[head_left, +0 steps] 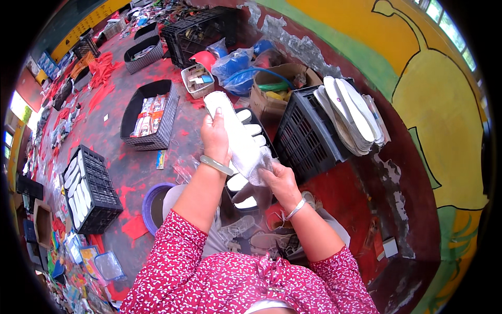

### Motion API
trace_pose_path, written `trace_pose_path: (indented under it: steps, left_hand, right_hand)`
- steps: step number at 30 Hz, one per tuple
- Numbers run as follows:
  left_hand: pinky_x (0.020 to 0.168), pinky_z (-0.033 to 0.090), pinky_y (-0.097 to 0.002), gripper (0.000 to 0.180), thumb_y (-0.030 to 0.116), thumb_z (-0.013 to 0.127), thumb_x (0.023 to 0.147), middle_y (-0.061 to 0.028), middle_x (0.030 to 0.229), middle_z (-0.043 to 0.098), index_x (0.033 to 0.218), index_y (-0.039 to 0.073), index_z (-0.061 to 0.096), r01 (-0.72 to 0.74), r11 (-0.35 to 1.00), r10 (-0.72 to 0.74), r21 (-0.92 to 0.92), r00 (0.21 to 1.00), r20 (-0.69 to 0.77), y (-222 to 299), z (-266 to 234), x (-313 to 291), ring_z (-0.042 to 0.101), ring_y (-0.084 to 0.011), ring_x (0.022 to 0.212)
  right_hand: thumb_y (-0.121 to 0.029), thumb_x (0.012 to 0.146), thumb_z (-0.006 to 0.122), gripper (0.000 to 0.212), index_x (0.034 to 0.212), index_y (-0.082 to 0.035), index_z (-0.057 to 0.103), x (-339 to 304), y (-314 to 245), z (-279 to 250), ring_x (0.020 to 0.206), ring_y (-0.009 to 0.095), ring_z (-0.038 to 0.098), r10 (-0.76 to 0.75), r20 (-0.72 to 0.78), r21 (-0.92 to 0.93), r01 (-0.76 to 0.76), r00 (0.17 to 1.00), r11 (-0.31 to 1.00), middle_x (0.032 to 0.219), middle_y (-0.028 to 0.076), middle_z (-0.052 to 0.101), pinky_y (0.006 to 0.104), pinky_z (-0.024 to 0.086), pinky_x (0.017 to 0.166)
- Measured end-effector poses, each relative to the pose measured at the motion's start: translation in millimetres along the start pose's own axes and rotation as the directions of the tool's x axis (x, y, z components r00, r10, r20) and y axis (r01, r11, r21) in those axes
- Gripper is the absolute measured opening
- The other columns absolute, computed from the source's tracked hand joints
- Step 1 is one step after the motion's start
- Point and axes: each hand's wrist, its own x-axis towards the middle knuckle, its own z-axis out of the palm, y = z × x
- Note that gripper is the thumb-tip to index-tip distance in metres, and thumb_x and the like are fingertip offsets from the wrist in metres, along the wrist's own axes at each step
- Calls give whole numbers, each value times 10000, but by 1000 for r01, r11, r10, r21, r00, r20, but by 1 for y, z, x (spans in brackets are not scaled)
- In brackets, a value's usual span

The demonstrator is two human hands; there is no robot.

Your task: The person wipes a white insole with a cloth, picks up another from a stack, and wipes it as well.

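Observation:
My left hand (215,137) is closed round a long white insole (238,133), its thumb lying on the upper face. A crumpled grey cloth (257,171) touches the insole's lower end, bunched in the closed fingers of my right hand (283,184). Beneath my hands, several more white insoles (254,129) lie in a dark crate, which the held piece and my hands partly cover. To the right, a stack of white and grey insoles (349,107) rests on a black plastic crate (309,133).
A purple basin (150,215) stands left of my knees. Further left are a black crate of insoles (99,201) and a grey basket (170,123) with packets. A cardboard box (266,102) and blue plastic-wrapped items (235,68) sit ahead. The painted wall (439,115) runs along the right.

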Motion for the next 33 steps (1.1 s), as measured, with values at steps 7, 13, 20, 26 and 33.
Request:
trace_pose_path:
  steps: [7, 13, 20, 26, 33]
  left_hand:
    - [768, 537, -380, 203, 166, 501, 941, -112, 938, 622, 1083, 21, 500, 285, 918, -239, -277, 952, 191, -18, -7, 3, 636, -236, 872]
    - [831, 527, -377, 251, 102, 563, 903, -112, 1050, 617, 1125, -10, 530, 493, 870, -442, 4, 776, 449, -40, 2, -31, 627, -219, 937]
    - [802, 534, -362, 239, 88, 553, 904, -108, 1020, 620, 1113, -27, 532, 477, 873, -424, -102, 845, 324, -46, 5, -28, 627, -215, 911]
    - [737, 543, -331, 220, 90, 577, 889, -85, 979, 623, 1082, -9, 539, 394, 907, -357, -152, 907, 223, -34, 8, -30, 633, -192, 849]
    - [825, 536, -397, 284, 190, 500, 944, -137, 1115, 585, 1177, 29, 481, 284, 876, -299, -390, 954, 24, -15, -25, 22, 602, -274, 1005]
  right_hand:
    - [-58, 898, 555, 130, 976, 7, 637, 6, -13, -19, 775, 37, 533, -54, -61, 194, 65, 997, 979, 865, -32, 608, 189, 432, 703]
    - [-47, 908, 539, 146, 1001, 21, 628, 15, -16, -34, 768, 42, 541, -90, -160, 164, 117, 983, 980, 876, -24, 610, 189, 444, 687]
    - [-48, 891, 556, 127, 968, 24, 626, 19, -21, -30, 727, 37, 523, -124, -178, 62, 137, 976, 989, 831, -20, 605, 197, 436, 641]
    - [-35, 890, 550, 132, 973, 19, 637, 20, -27, -32, 758, 43, 544, -147, -136, 85, 159, 980, 984, 856, -17, 616, 186, 438, 677]
    - [-187, 952, 489, 291, 1152, 18, 540, 22, -27, -85, 818, 146, 619, -2, -129, 551, 73, 992, 832, 957, 78, 640, 271, 495, 732]
